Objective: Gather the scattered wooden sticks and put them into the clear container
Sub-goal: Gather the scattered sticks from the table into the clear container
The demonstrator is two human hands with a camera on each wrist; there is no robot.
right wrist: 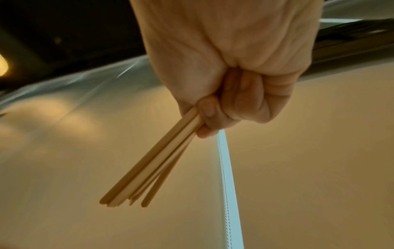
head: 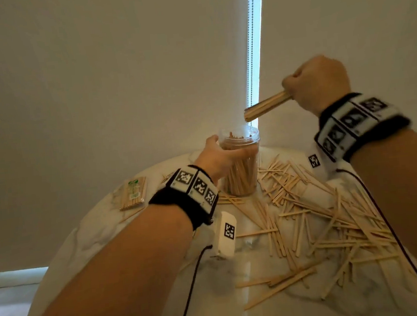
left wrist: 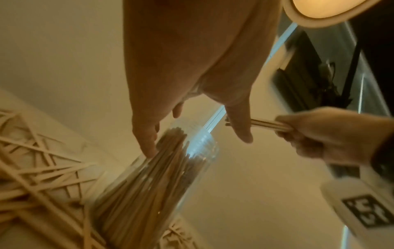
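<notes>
A clear plastic container (head: 245, 179) (left wrist: 162, 182) stands at the back of the round table, packed with upright wooden sticks. My left hand (head: 217, 157) (left wrist: 192, 104) is wrapped round its upper part, thumb and fingers curled on the wall. My right hand (head: 315, 84) (right wrist: 230, 94) is raised above and right of the container's mouth and grips a bundle of sticks (head: 266, 106) (right wrist: 155, 161) (left wrist: 268, 125), whose free ends point down-left toward the opening. Many loose sticks (head: 309, 214) lie scattered over the right half of the table.
The table (head: 112, 233) is white with marble veining. A wrapped packet of sticks (head: 132, 193) lies at its back left. A white tagged block (head: 225, 235) hangs below my left wrist, and black cables trail from both wristbands. A roller blind and a bead chain (head: 250, 39) hang behind.
</notes>
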